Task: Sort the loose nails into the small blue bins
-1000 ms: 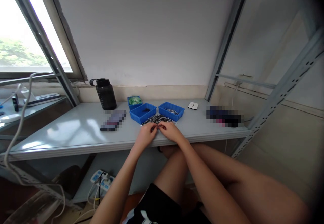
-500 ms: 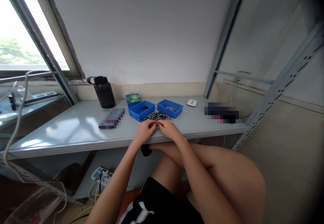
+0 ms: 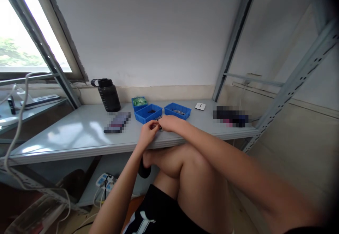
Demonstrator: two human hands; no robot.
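On the table near its front edge, my left hand [image 3: 148, 131] is closed, thumb and fingers pinched together. My right hand [image 3: 171, 122] lies against its fingertips, back of the hand up and fingers curled under. Whatever sits between the fingertips is too small and covered to name. Small dark and silvery metal pieces [image 3: 158, 118] lie in a pile right behind the hands, mostly hidden by them. Just beyond stand two blue bins: the left bin [image 3: 143, 117] holds a few dark pieces [image 3: 151, 111], the right bin [image 3: 188, 113] some thin silvery pieces [image 3: 178, 112].
A smaller blue bin [image 3: 135, 108] with green-and-white contents is behind the left one. A black bottle [image 3: 109, 96] and a blurred flat object [image 3: 118, 123] are to the left. A white square item [image 3: 200, 106] and a blurred dark object [image 3: 231, 116] lie to the right.
My right hand has turned and shifted over the pile toward my left hand, its forearm swinging out to the right. My crossed leg has moved left.
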